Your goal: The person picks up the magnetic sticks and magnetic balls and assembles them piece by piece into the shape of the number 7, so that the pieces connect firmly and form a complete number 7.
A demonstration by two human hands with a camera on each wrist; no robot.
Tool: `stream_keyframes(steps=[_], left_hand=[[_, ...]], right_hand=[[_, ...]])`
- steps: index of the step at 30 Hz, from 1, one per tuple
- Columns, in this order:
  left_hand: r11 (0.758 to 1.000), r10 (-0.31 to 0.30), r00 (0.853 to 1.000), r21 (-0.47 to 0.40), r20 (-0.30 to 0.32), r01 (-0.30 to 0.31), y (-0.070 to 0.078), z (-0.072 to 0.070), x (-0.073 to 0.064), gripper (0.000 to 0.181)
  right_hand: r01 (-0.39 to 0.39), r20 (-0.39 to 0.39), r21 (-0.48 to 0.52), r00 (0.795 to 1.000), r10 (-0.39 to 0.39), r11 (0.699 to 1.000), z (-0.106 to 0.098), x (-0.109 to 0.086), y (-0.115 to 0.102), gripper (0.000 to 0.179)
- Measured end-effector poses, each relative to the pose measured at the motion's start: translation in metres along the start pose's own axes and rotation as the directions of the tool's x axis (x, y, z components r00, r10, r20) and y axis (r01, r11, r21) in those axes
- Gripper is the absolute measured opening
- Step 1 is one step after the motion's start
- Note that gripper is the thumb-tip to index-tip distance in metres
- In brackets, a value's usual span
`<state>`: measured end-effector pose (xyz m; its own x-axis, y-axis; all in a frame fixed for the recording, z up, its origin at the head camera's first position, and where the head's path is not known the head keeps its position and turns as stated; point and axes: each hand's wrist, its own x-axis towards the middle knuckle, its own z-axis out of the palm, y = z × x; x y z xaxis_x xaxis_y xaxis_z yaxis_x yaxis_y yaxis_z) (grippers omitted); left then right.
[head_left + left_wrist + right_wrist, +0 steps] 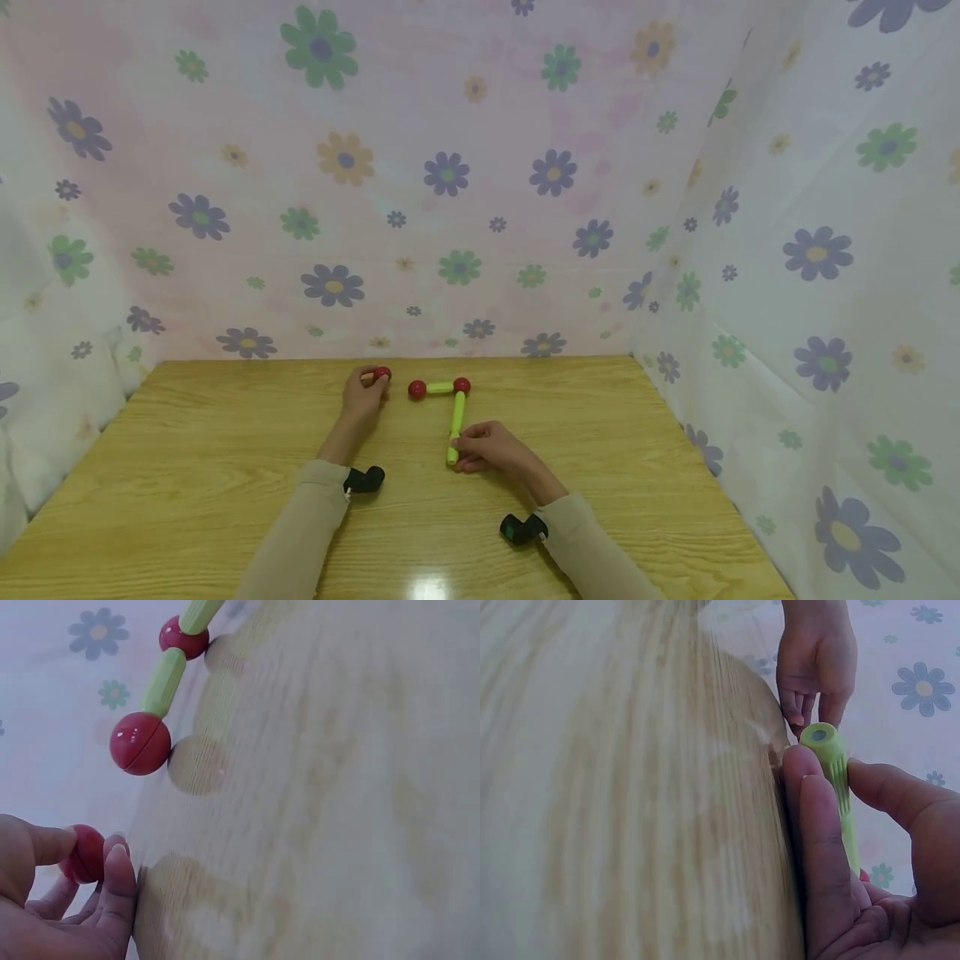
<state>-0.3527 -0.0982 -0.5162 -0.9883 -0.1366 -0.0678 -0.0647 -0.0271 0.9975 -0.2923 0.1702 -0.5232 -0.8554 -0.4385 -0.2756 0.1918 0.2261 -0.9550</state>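
Note:
My left hand (363, 397) pinches a loose red ball (86, 855) between thumb and fingertips near the table's back edge. To its right, a short green rod (440, 387) joins one red ball (417, 390) to a second red ball (462, 385). From that second ball a green rod (458, 412) runs toward me. My right hand (495, 448) pinches the near end piece (834, 769) of this rod between thumb and fingers. A grey round inset shows in the end face of that piece in the right wrist view.
A wooden table (202, 483) carries everything. Flower-printed cloth (450, 208) stands behind the table and along both sides. A black wrist device (365, 480) sits on the left sleeve, and another black device (522, 529) on the right.

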Motion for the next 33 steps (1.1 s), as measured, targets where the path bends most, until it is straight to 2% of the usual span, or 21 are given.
stream_keyframes(steps=[3,9,12,19,27,33], left_hand=[[0.999,-0.037,0.999,-0.017,0.035,0.038,0.001,-0.007,-0.009,0.042],[0.989,-0.022,0.996,0.145,0.085,0.009,-0.001,-0.016,-0.021,0.045],[0.984,-0.022,0.993,0.177,0.114,0.002,-0.002,-0.019,-0.026,0.045],[0.981,-0.048,0.981,0.195,0.186,0.011,-0.003,-0.024,-0.039,0.047],[0.991,-0.065,0.984,0.125,0.167,0.044,-0.002,-0.018,-0.052,0.045],[0.991,-0.022,0.980,0.135,0.196,-0.005,-0.002,-0.014,-0.058,0.039]], right_hand=[[0.001,-0.008,-0.009,1.000,-0.001,1.000,0.001,0.000,0.000,0.030],[0.001,-0.017,-0.015,1.000,-0.002,1.000,0.001,-0.001,-0.003,0.031],[0.006,-0.012,-0.022,1.000,-0.006,1.000,0.002,-0.002,-0.003,0.032],[0.002,-0.012,-0.041,1.000,-0.002,0.999,0.003,-0.002,-0.004,0.032],[-0.021,-0.014,-0.061,1.000,0.020,0.998,0.003,0.002,-0.009,0.029],[-0.020,-0.009,-0.066,1.000,0.019,0.998,0.004,0.005,-0.014,0.031]])
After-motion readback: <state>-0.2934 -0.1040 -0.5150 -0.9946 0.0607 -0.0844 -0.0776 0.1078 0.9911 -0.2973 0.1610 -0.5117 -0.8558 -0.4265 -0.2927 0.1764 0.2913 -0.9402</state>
